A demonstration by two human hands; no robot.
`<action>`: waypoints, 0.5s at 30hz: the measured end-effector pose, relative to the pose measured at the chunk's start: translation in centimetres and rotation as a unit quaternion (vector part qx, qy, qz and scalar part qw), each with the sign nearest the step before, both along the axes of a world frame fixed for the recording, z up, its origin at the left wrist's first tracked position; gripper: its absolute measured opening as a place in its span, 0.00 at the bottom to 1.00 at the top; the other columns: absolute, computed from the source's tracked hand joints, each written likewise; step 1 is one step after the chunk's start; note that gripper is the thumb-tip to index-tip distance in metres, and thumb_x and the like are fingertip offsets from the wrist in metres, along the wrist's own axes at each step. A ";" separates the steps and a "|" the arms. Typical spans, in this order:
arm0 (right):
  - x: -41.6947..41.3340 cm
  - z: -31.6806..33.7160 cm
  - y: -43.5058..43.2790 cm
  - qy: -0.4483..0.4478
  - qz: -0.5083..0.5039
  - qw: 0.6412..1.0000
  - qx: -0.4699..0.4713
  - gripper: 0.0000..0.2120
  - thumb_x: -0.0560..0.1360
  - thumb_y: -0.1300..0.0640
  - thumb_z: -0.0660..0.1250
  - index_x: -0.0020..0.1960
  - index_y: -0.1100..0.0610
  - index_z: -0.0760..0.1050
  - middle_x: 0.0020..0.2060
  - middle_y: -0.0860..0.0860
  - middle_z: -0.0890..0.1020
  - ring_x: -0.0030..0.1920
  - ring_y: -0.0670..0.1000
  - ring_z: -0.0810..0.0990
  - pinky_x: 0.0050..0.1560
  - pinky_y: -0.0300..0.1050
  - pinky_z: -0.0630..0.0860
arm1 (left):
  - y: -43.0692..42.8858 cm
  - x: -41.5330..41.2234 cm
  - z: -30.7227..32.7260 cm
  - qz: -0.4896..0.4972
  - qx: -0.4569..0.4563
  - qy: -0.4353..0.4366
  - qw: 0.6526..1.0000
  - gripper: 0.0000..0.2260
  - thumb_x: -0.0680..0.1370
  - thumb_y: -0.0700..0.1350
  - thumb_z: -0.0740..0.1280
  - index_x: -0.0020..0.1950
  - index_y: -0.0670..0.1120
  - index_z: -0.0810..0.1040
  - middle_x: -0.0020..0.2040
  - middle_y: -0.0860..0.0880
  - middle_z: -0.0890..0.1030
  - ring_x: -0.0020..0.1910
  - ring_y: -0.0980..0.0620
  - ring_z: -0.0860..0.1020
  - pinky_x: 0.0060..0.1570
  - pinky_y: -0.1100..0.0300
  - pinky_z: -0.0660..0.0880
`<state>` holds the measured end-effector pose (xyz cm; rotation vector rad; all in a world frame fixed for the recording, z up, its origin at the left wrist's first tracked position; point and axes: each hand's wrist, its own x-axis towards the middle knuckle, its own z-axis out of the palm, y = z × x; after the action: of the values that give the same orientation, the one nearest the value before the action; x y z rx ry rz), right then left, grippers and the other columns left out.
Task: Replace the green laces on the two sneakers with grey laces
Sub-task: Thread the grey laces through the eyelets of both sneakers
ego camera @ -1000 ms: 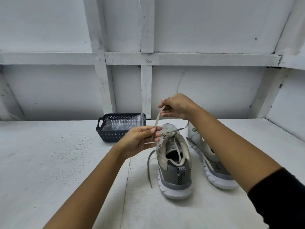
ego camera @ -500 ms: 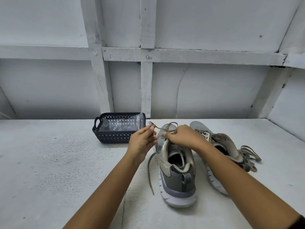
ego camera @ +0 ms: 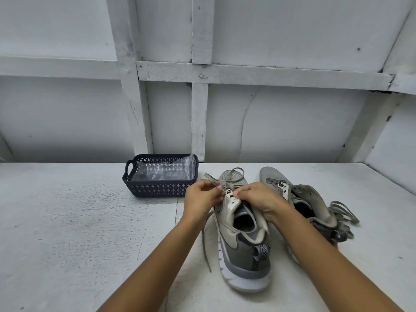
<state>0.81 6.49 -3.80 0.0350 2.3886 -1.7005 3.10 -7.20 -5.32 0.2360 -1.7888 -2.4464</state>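
Perforated plastic basket (ego camera: 157,188) – glossy film liner (ego camera: 162,173); mesh-cloth sneaker (ego camera: 242,239); rough painted table (ego camera: 78,233).

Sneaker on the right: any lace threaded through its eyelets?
No, the right-side sneaker shows bare eyelets, and a loose lace bundle lies beside its heel.

1. the near sneaker (ego camera: 243,244) is showing beige and grey over a white sole.
2. its heel tab (ego camera: 261,253) is carrying black-and-white stripes.
3. the lace (ego camera: 206,239) is looking dull grey-olive.
4. the basket (ego camera: 157,188) is showing dark navy with a diamond lattice.
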 end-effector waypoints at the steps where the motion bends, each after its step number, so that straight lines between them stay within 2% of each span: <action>1: 0.0 -0.1 0.0 -0.001 0.000 1.000 -0.002 0.10 0.73 0.66 0.68 0.34 0.58 0.79 0.32 0.55 0.80 0.36 0.52 0.77 0.49 0.46 0.75 | 0.1 0.0 0.0 0.006 -0.013 0.011 1.000 0.08 0.75 0.31 0.66 0.39 0.41 0.76 0.36 0.45 0.79 0.36 0.53 0.78 0.37 0.66 0.78; 6: -0.2 -0.3 0.0 0.001 -0.003 1.000 -0.021 0.12 0.73 0.66 0.67 0.33 0.57 0.79 0.28 0.51 0.80 0.33 0.50 0.78 0.43 0.43 0.75 | 0.5 0.0 -0.4 0.031 -0.074 0.059 0.995 0.07 0.75 0.33 0.68 0.39 0.43 0.78 0.34 0.48 0.81 0.35 0.56 0.79 0.39 0.64 0.79; 11: -0.2 -0.4 0.0 -0.002 -0.008 1.000 -0.030 0.11 0.73 0.66 0.67 0.34 0.57 0.79 0.27 0.50 0.81 0.34 0.50 0.78 0.44 0.43 0.76 | 0.6 -0.3 -1.0 0.045 -0.125 0.068 0.989 0.06 0.73 0.34 0.70 0.40 0.45 0.80 0.39 0.45 0.83 0.41 0.50 0.81 0.48 0.53 0.78; 13: -0.1 -0.4 0.0 0.000 -0.007 0.999 -0.035 0.11 0.73 0.67 0.67 0.34 0.57 0.79 0.27 0.51 0.81 0.33 0.50 0.78 0.44 0.43 0.76 | 0.6 -0.3 -1.2 0.053 -0.159 0.080 0.983 0.07 0.73 0.35 0.70 0.39 0.47 0.80 0.39 0.47 0.84 0.41 0.51 0.82 0.48 0.54 0.79; 15: -0.1 -0.4 0.0 0.001 -0.005 0.999 -0.040 0.11 0.73 0.67 0.67 0.34 0.57 0.79 0.26 0.49 0.81 0.32 0.49 0.78 0.42 0.42 0.76 | 0.7 -0.3 -1.2 0.056 -0.190 0.091 0.976 0.08 0.73 0.36 0.70 0.38 0.49 0.80 0.37 0.51 0.83 0.39 0.56 0.81 0.46 0.59 0.78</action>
<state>0.68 6.53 -4.21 0.0329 2.3224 -1.7987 2.84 -6.53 -6.53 0.0732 -2.0463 -1.9321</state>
